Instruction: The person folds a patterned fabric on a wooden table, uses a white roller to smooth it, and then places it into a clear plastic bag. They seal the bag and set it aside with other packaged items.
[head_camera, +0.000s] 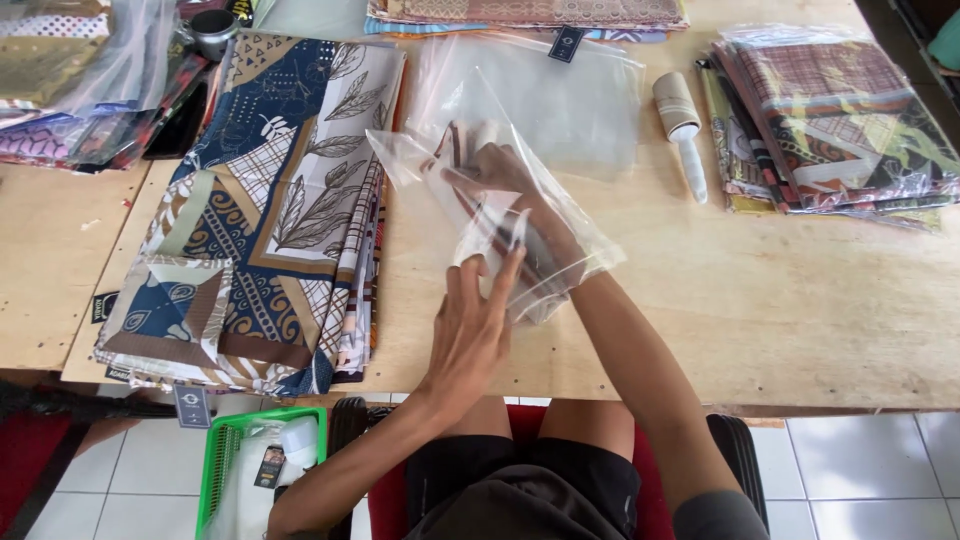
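A clear plastic bag (560, 230) lies slanted on the wooden table (780, 300) in front of me. My right hand (495, 170) is pushed inside the bag up to the forearm, with a small striped piece of cloth beside its fingers. My left hand (470, 325) pinches the bag's open edge near the middle front. A stack of folded patterned cloths (270, 210), blue, white and brown, sits just left of the bag. More empty clear bags (570, 100) lie flat behind it.
A lint roller (683, 130) lies right of the bags. Bagged patterned cloths (840, 120) are piled at the far right and more (70, 80) at the far left. A green basket (255, 465) stands on the tiled floor under the table edge.
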